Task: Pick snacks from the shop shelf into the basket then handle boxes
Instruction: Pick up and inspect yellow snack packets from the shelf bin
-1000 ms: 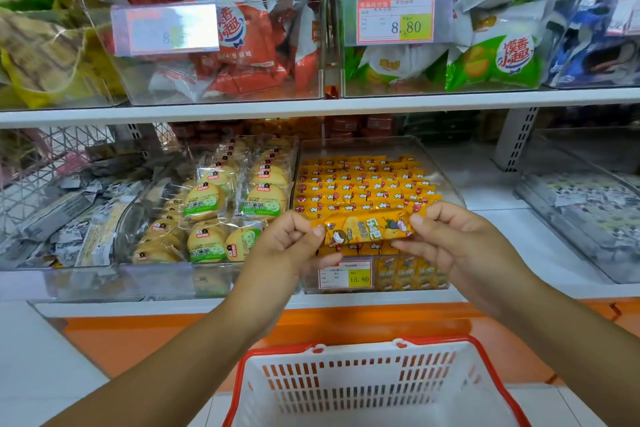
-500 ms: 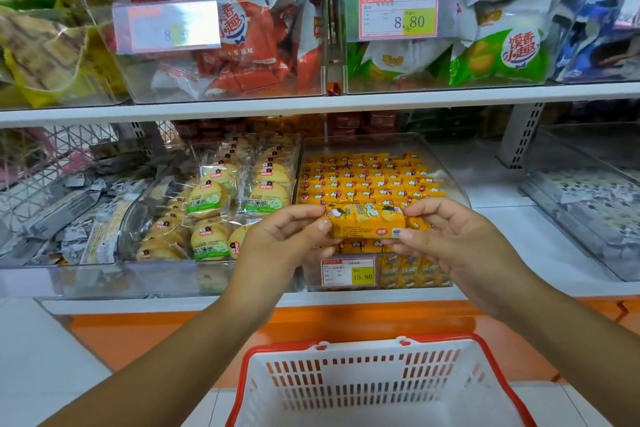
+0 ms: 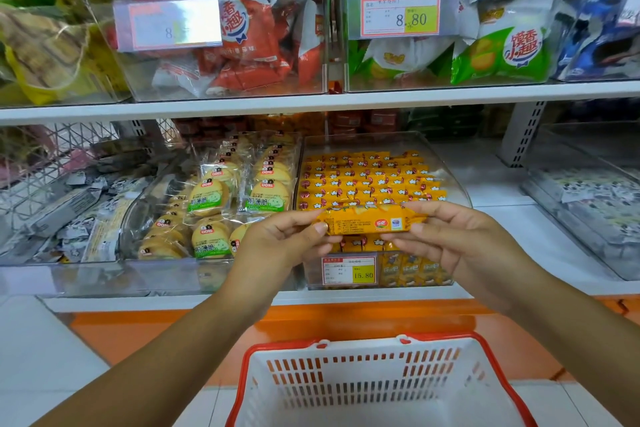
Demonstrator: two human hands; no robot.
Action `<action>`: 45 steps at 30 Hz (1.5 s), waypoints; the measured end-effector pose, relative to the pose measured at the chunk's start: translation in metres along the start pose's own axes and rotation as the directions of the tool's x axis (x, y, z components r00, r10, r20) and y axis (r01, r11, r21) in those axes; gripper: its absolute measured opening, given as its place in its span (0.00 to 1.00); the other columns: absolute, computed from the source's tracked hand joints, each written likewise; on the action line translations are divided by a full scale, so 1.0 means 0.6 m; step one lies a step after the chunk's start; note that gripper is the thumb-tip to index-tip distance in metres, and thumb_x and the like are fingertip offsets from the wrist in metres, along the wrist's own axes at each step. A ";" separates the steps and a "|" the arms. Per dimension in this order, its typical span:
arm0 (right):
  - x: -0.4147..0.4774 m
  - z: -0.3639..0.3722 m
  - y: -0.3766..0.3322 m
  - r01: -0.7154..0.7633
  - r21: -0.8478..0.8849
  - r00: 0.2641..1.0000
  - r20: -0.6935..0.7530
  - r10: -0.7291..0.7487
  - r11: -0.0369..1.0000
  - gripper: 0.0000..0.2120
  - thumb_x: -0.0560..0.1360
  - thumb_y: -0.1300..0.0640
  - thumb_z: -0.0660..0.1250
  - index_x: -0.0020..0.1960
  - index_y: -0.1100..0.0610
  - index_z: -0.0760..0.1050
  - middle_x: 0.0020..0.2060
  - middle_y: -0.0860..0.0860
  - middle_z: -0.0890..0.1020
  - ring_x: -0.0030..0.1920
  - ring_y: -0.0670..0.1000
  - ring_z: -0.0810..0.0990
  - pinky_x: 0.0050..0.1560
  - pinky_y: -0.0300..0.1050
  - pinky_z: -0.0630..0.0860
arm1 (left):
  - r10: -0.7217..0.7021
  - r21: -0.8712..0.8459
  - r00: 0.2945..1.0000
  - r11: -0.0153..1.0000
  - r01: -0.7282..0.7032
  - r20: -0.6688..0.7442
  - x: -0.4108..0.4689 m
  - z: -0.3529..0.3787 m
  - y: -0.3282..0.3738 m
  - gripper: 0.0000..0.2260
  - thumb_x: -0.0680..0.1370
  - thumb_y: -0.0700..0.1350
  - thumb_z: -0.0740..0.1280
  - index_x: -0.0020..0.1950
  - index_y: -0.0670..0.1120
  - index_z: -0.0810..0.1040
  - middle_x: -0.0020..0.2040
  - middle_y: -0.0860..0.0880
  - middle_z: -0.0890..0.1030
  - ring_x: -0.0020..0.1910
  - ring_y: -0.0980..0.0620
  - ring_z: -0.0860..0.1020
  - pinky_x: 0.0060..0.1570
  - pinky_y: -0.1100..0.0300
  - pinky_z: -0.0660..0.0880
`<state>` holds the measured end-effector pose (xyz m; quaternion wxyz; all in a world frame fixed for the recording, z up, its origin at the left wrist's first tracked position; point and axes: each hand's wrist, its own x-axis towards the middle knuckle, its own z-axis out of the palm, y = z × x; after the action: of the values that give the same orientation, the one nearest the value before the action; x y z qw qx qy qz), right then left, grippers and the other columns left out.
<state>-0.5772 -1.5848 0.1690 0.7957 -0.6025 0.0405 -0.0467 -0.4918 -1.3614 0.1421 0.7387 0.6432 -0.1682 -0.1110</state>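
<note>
Both hands hold one yellow snack packet (image 3: pixel 367 220) crosswise between them, in front of the clear bin (image 3: pixel 450 177) of like yellow packets on the lower shelf (image 3: pixel 540 229); the left hand (image 3: pixel 287 239) pinches the packet's left end between thumb and curled fingers, and the right hand (image 3: pixel 446 236) pinches its right end the same way; the packet's printed back faces the camera, its long side level; it hangs just above the bin's front edge and its price tag (image 3: pixel 348 270) marked 15.80; the white basket (image 3: pixel 374 385) with a red rim sits well below the hands, nearer the camera, with nothing visible in it.
</note>
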 end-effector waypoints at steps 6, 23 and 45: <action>-0.003 0.001 0.001 0.035 -0.072 0.999 -0.008 -0.035 0.997 0.15 0.68 0.61 0.68 0.55 0.61 0.75 0.46 0.57 0.86 0.50 0.59 0.86 0.46 0.42 0.83 | 0.046 0.026 0.999 0.999 -0.047 0.029 -0.003 0.002 0.000 0.18 0.68 0.41 0.71 0.57 0.41 0.80 0.47 0.45 0.86 0.49 0.46 0.85 0.44 0.60 0.82; 0.001 0.001 0.012 0.159 -0.104 0.986 -0.028 -0.163 0.982 0.21 0.59 0.42 0.80 0.46 0.49 0.76 0.54 0.58 0.84 0.47 0.64 0.85 0.44 0.45 0.83 | 0.061 -0.062 0.996 0.996 -0.065 -0.063 -0.016 0.029 0.014 0.07 0.79 0.37 0.66 0.55 0.45 0.74 0.43 0.52 0.85 0.43 0.47 0.85 0.37 0.60 0.81; 0.001 -0.001 0.009 0.062 -0.030 0.998 0.006 -0.062 0.998 0.23 0.67 0.64 0.70 0.61 0.57 0.75 0.51 0.59 0.85 0.51 0.58 0.86 0.46 0.40 0.82 | -0.058 -0.074 0.997 0.995 0.061 0.041 -0.007 0.012 0.013 0.18 0.70 0.40 0.72 0.59 0.44 0.79 0.50 0.44 0.86 0.51 0.45 0.85 0.50 0.57 0.82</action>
<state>-0.5765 -1.5839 0.1638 0.7849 -0.6155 0.0205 -0.0691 -0.4990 -1.3653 0.1504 0.7551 0.6176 -0.1591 -0.1517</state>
